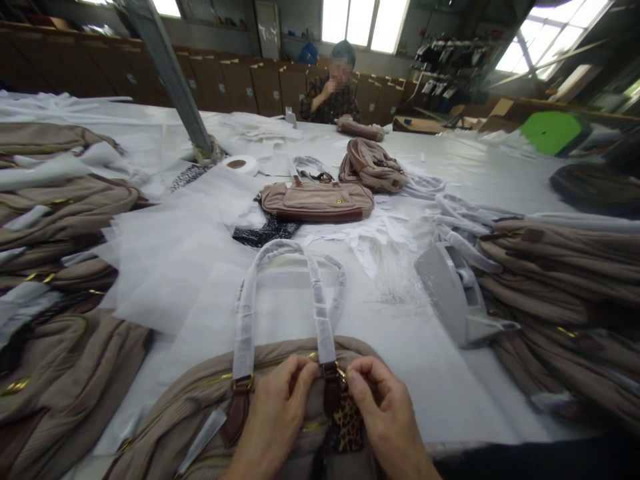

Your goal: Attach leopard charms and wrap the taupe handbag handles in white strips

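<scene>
A taupe corduroy handbag [280, 353] lies in front of me at the table's near edge. Its two handles [245, 320] stand up, wrapped in white film. My left hand [280, 413] is closed in a pinch beside the base of the right handle strap; what its fingertips hold is hidden. On the other side of that strap, my right hand [387, 410] pinches at a small gold clasp [341, 375]. A leopard-print charm [349, 423] hangs below the clasp, against the brown leather tab [331, 390].
Bags are piled at left [65, 213] and right [545, 273]. A grey tape dispenser [453, 293] stands before the right pile. Translucent sheets [165, 253], a white roll [240, 165] and another bag [317, 200] lie ahead. A person [330, 93] sits across the table, near a metal post [175, 80].
</scene>
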`<action>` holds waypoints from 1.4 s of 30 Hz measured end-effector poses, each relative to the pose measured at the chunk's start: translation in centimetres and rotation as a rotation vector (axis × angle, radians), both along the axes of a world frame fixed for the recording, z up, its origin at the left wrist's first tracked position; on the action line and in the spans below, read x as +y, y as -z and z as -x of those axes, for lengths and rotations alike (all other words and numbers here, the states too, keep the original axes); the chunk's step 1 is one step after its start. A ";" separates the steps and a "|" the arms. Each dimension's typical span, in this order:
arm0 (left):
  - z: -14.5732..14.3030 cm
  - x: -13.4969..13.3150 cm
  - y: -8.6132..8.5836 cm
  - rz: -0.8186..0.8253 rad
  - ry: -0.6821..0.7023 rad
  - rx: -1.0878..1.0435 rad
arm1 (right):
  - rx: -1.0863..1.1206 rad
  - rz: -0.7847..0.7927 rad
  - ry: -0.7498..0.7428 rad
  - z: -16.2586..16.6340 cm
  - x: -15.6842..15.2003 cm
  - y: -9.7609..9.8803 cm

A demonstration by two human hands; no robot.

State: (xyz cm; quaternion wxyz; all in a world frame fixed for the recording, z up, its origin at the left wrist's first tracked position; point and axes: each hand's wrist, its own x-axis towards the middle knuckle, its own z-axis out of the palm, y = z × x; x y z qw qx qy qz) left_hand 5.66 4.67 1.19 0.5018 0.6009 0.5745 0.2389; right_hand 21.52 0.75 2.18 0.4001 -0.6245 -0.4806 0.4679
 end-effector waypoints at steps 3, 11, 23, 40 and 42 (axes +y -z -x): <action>-0.5 0.2 0.5 -0.095 0.079 0.182 | -0.056 -0.047 -0.043 -0.4 0.0 0.0; -2.5 0.7 0.0 -0.101 0.045 0.034 | -0.256 -0.212 -0.156 -0.4 0.2 -0.9; -1.1 1.2 0.3 -0.030 0.191 -0.217 | -0.863 -0.384 -0.022 0.5 -0.1 1.6; -0.3 2.9 1.6 0.095 0.327 -0.159 | -0.826 -0.340 -0.016 1.3 0.3 2.7; -0.3 2.9 1.4 0.014 0.321 -0.112 | -0.768 -0.327 -0.027 1.1 0.3 2.5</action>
